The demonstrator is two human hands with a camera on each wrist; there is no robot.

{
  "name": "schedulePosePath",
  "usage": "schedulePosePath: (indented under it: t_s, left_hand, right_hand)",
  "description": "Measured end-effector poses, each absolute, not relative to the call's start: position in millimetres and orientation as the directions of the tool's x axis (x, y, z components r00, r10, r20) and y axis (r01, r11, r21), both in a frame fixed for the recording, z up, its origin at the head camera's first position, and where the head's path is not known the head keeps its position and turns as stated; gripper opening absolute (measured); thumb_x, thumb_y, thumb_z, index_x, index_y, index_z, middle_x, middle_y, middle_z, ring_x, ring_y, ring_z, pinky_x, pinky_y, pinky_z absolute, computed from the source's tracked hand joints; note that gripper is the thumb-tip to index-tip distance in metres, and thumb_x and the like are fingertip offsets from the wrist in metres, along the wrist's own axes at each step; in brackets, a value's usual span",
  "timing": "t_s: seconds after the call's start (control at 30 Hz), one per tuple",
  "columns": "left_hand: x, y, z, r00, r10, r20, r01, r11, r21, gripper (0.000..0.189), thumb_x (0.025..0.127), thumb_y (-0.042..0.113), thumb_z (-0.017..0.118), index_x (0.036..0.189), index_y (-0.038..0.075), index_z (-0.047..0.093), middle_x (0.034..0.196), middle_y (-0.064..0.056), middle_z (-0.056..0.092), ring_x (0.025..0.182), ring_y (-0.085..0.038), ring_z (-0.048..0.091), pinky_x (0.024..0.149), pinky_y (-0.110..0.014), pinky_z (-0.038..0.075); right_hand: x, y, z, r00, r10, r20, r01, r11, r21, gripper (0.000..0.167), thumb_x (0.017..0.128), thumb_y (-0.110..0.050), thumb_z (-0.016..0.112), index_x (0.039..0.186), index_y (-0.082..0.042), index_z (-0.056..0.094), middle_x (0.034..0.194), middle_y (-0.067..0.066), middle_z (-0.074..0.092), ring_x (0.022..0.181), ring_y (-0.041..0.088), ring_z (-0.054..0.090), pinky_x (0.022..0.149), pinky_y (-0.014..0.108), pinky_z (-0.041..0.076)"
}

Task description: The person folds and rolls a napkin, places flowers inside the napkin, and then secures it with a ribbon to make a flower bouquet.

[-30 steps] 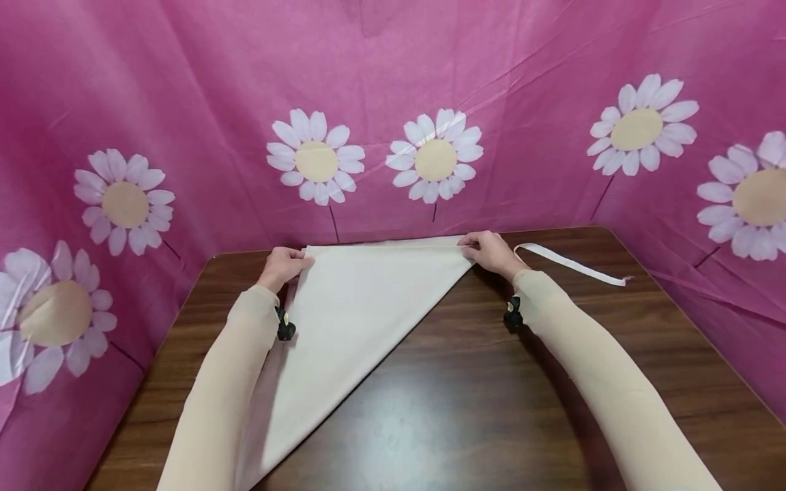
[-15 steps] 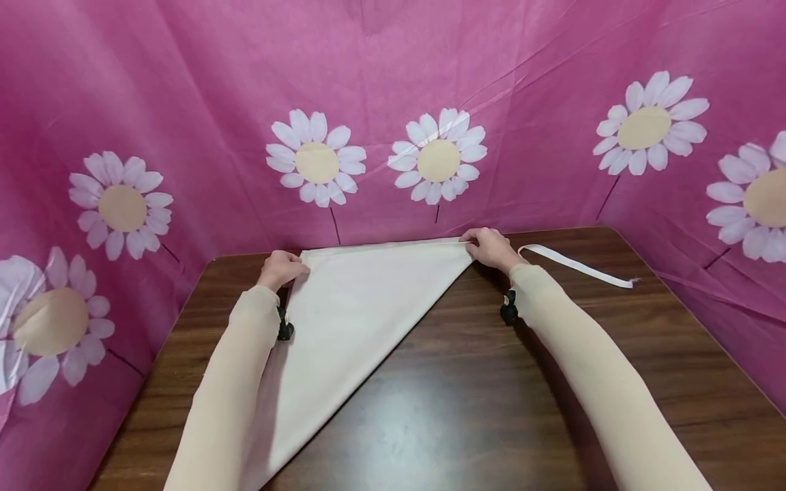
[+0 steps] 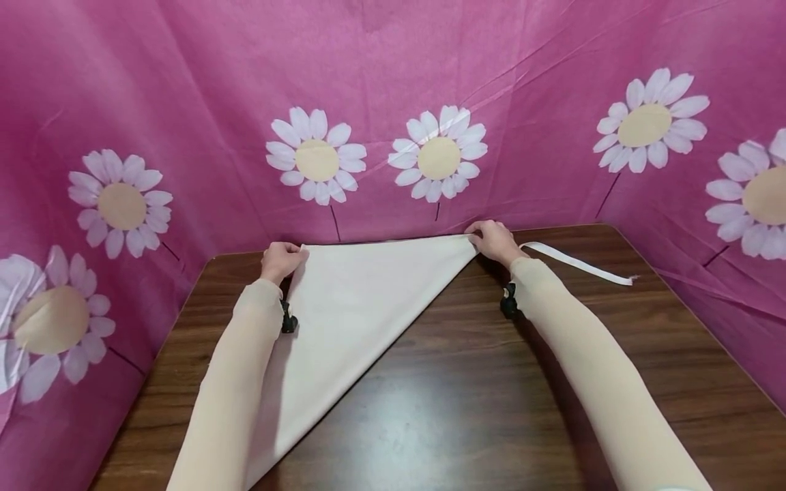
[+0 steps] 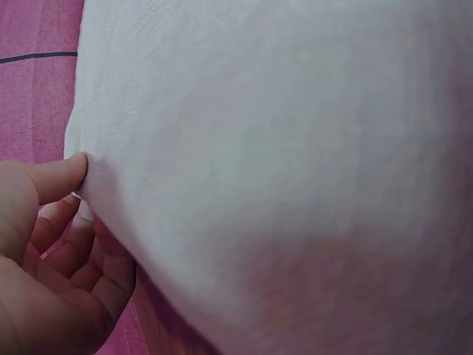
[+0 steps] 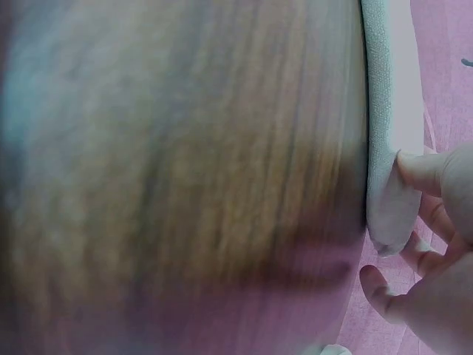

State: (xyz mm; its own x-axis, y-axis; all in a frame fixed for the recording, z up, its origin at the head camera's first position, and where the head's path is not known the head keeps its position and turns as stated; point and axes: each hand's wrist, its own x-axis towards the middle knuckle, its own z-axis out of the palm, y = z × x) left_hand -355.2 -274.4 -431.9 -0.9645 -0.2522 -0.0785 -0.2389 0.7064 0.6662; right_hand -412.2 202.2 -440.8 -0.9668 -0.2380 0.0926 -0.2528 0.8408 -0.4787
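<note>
A cream-white cloth (image 3: 362, 307), folded into a triangle, lies on the left half of the wooden table, its slanting edge running from the far right corner down towards the front. My left hand (image 3: 284, 260) pinches its far left corner between thumb and fingers. In the left wrist view the thumb (image 4: 63, 177) presses on the cloth's edge, other fingers curled beneath. At the far right corner my right hand (image 3: 496, 242) pinches the cloth; the right wrist view shows the thumb on top of the narrow folded end (image 5: 392, 192). The cloth's near end is partly hidden by the left sleeve.
A white strap (image 3: 577, 264) lies on the table right of my right hand. The brown wooden table (image 3: 467, 395) meets a pink curtain (image 3: 381, 61) with daisies on its far and side edges. Dark wrist devices (image 3: 508, 301) sit under both cuffs.
The cloth's far edge has been drawn straighter, and the second layer that showed along it no longer does. Both hands keep their pinch and have shifted slightly, the right one outward and away.
</note>
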Motion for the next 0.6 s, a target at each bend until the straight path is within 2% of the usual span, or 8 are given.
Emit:
schedulePosePath:
  t_s: [0.3, 0.47, 0.6]
  left_hand:
    - [-361.2, -276.1, -435.1, -0.952, -0.3, -0.068, -0.266, 0.694, 0.669, 0.032, 0.098, 0.032, 0.064, 0.109, 0.003, 0.072, 0.114, -0.015, 0.067, 0.118, -0.039, 0.053, 0.106, -0.052, 0.037]
    - [-363.2, -275.8, -433.7, -0.942, -0.328, -0.07, -0.284, 0.669, 0.686, 0.032, 0.097, 0.032, 0.067, 0.109, 0.004, 0.074, 0.113, -0.015, 0.068, 0.116, -0.039, 0.055, 0.103, -0.052, 0.04]
    - [-363.3, -274.3, -436.3, -0.933, -0.348, -0.094, -0.321, 0.681, 0.658, 0.029, 0.094, 0.031, 0.071, 0.106, 0.005, 0.075, 0.113, -0.014, 0.069, 0.118, -0.041, 0.055, 0.103, -0.054, 0.042]
  right_hand:
    - [-417.4, 198.6, -441.0, -0.97, -0.213, 0.121, -0.245, 0.814, -0.527, 0.022, 0.102, -0.016, 0.063, 0.114, -0.001, 0.073, 0.116, 0.019, 0.07, 0.112, 0.038, 0.06, 0.099, 0.052, 0.044]
    - [-418.8, 195.8, -440.4, -0.978, -0.188, 0.093, -0.209, 0.837, -0.506, 0.023, 0.103, -0.017, 0.06, 0.116, -0.004, 0.073, 0.121, 0.017, 0.069, 0.121, 0.04, 0.056, 0.099, 0.057, 0.042]
    - [-419.4, 195.0, -440.6, -0.979, -0.197, 0.051, -0.196, 0.853, -0.484, 0.024, 0.102, -0.016, 0.058, 0.119, -0.005, 0.072, 0.127, 0.018, 0.066, 0.125, 0.042, 0.053, 0.099, 0.062, 0.039]
